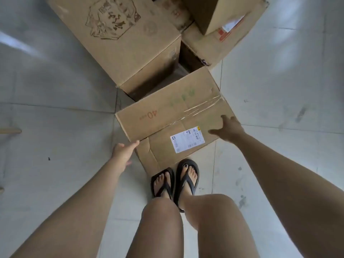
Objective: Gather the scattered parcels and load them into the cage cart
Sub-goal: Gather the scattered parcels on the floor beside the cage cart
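Head view showed pale tiled floor lying open on the left, with only a wooden end at the frame's edge. The left hand reached down with relaxed, nearly straight fingers, their tips touching the near-left corner of the taped parcel and gripping nothing. That parcel lay flat on the floor just ahead of the black sandals, sealed with clear tape, its contents hidden, with a white shipping label on top. Behind it stood a large printed carton, closed, with a narrow dark gap between the two. Further right a flatter carton carried a smaller box. The right hand was spread open at the parcel's right edge — contact could not be told. Beyond it, bare floor again.
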